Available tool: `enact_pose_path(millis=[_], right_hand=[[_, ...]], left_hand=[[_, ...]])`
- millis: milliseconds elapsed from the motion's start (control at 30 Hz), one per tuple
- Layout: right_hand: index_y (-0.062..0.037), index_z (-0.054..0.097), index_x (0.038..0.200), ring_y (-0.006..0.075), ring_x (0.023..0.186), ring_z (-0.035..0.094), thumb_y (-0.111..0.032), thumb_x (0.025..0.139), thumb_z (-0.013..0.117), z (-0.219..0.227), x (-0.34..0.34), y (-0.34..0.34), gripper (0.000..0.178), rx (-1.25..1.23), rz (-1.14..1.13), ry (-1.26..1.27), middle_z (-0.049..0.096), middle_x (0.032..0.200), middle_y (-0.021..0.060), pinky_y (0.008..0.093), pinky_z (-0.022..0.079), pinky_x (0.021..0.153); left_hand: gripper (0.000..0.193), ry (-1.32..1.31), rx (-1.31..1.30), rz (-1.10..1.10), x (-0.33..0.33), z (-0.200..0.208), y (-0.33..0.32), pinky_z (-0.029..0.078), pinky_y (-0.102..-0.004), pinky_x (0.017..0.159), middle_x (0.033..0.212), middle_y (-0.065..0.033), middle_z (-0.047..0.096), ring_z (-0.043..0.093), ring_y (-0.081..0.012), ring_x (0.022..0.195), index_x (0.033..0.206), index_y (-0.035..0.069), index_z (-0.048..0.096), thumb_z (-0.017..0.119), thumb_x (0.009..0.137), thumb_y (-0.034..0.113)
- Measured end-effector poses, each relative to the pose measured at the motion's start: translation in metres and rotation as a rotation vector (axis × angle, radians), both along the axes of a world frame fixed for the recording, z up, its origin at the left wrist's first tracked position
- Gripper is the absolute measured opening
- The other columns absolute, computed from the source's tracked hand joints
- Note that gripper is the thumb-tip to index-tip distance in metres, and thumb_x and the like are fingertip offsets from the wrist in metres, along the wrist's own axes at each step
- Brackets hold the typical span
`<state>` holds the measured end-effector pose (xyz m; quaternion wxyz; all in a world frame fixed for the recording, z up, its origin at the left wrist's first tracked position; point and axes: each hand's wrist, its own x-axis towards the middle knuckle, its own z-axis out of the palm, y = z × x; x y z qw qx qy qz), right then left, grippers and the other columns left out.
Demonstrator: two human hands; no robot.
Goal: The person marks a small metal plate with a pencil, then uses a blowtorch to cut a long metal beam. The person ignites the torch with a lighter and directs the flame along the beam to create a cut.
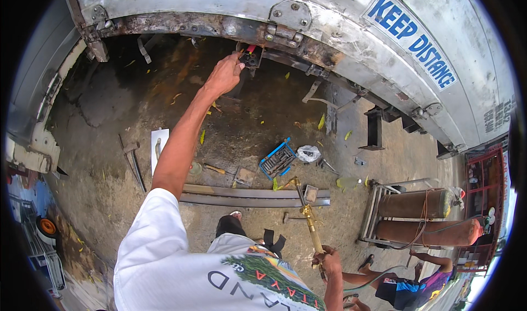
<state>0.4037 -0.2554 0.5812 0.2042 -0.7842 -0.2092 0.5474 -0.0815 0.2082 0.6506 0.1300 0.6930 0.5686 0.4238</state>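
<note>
My left arm reaches forward to the rusty rear beam (211, 26) of a large silver vehicle body. At a dark metal bracket (252, 61) under that beam, my left hand (224, 74) is closed, its thumb and fingers pressed together. Whatever its fingertips pinch is too small to make out. A small pinkish-red thing (251, 49) shows on the bracket just past them. Low on the right, my right hand (328, 259) is wrapped round a brass gas cutting torch (313, 228). The torch's head points up and away from me, over the ground, well apart from the beam.
Steel bars (255, 202) lie across the ground before my feet. Beyond them sit a blue toolbox (278, 160) and a plastic bag (308, 154); a hammer (132, 157) lies left. At right are gas cylinders (414, 205) on a trolley and a co-worker (409, 289) near a hose.
</note>
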Motion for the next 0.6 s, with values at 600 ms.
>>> enact_pose_path(millis=[600], right_hand=[[0.0123,0.058,0.118,0.0214,0.06,0.065,0.01,0.079,0.062,-0.028,-0.009,-0.045,0.039,0.048,-0.3,-0.013,0.065,0.078,0.0136,0.0331,0.056,0.056]], left_hand=[[0.053,0.543,-0.061,0.119,0.003,0.011,0.006,0.055,-0.0526,0.073,0.095,-0.0256,0.07,0.069,-0.0438,0.087,0.138,0.008,0.057,0.067,0.092,0.032]])
